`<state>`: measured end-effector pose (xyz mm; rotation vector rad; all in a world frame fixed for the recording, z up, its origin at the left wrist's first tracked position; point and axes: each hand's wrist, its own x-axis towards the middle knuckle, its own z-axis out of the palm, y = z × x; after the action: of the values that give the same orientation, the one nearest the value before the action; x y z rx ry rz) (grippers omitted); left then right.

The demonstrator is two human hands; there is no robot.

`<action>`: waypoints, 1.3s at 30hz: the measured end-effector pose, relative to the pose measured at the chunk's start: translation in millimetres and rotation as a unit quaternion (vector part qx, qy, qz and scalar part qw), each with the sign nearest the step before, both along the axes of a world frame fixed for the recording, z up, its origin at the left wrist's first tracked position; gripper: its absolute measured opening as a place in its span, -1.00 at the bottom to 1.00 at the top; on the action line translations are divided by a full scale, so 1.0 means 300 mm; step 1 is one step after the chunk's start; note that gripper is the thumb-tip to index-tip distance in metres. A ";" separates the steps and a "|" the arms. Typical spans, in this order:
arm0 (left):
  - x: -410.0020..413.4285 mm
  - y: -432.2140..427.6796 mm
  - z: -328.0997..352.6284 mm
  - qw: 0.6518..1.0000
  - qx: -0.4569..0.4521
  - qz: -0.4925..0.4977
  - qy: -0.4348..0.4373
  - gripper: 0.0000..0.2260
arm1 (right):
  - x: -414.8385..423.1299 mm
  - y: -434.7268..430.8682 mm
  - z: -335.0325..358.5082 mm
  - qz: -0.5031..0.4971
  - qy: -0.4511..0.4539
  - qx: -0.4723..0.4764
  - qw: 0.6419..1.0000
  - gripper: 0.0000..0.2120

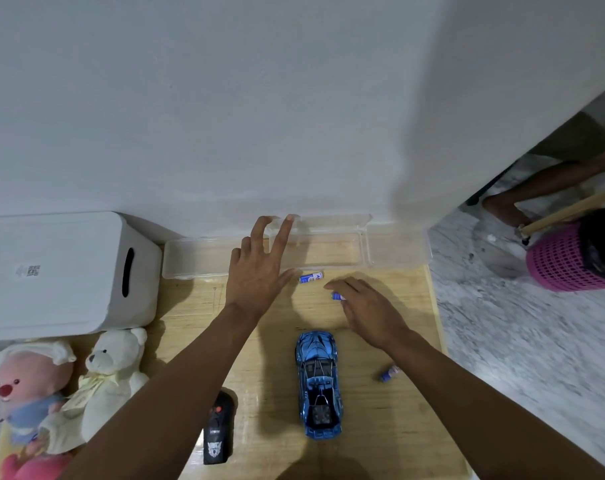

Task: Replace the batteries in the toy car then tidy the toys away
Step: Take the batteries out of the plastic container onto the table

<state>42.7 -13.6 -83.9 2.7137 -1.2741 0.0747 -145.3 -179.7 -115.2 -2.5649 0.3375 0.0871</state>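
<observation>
Toy car [318, 382] sits wheels-down near the front middle of the wooden tabletop [380, 427], nose pointing to 12 o'clock. It has a shiny blue body with black web-style lines and a dark block at the tail.

Room around it: there's bare wood on both sides. A black remote [219, 433] lies off at its 8 o'clock, not touching. A loose battery [390, 372] is at 3 o'clock, and the table's right edge is just past that. The left side is boxed in by a white bear [114, 375] and a pink plush [24, 379] at 9, plus a white box [58, 271] at 10.

Further out at 1 o'clock, the right hand [366, 310] hovers palm down, fingers curved over a second battery [337, 296]. Can't tell if it's actually pinching it. A third battery [311, 277] lies at 12, just in front of the clear trays [190, 258] along the wall. The left hand [256, 271] is at 11, fingers spread wide and holding nothing, fingertips up at a tray's far rim.
</observation>
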 end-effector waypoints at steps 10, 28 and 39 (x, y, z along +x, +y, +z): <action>0.003 -0.002 0.023 1.000 0.008 0.004 -0.001 -0.13 | -0.219 -0.062 0.118 0.048 0.121 -0.003 0.991 -0.67; -0.064 -0.020 0.071 0.998 0.044 0.045 -0.011 -0.02 | -0.585 0.006 0.118 0.071 0.308 -0.019 0.949 -0.77; -0.056 -0.019 0.064 0.997 0.061 0.046 -0.029 -0.02 | -0.154 0.017 0.217 -0.005 0.143 -0.017 0.990 -0.86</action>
<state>25.9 -19.2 -64.8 2.8942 -1.2068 0.0895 -191.6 -174.5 -50.1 -2.5860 0.4623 0.4523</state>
